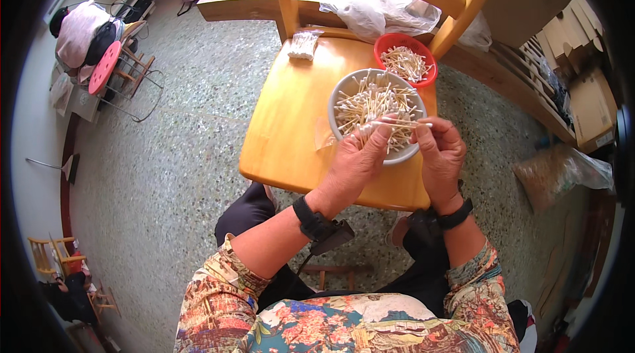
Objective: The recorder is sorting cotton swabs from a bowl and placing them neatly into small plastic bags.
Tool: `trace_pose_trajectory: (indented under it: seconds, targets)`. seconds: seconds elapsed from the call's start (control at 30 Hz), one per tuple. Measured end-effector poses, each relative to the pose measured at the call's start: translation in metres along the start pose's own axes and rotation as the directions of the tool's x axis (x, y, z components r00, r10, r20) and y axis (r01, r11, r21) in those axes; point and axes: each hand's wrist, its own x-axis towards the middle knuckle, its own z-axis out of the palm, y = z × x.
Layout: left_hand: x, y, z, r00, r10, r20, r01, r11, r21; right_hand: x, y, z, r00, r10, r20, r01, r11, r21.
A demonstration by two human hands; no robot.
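Over the near rim of a grey bowl [344, 91], the left hand [354, 161] and right hand [440, 151] pinch a small bundle of cotton swabs [400, 124] between their fingertips, held level. More swabs fill the bowl at twelve o'clock from the hands. At one o'clock sits a red bowl [423, 52] of swabs, all on a wooden chair [284, 121].

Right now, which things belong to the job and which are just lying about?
In use: left hand, right hand, cotton swabs held between them, grey bowl, red bowl.
Lying about: small clear bag, white plastic bag, cardboard boxes.
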Motion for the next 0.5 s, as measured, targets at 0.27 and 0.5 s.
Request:
trace_pose_trajectory:
  seconds: [0.27, 0.5]
  targets:
    - [-0.002, 0.003, -0.009, 0.988, 0.134, -0.077, -0.120, 0.979, 0.163, -0.008, 0.003, 0.009, 0.972, 0.169, 0.165, -0.173, 0.985, 0.005]
    - [-0.004, 0.005, -0.009, 0.976, 0.215, -0.030, -0.199, 0.943, 0.268, -0.013, 0.003, 0.012, 0.928, 0.280, 0.246, -0.286, 0.958, -0.012]
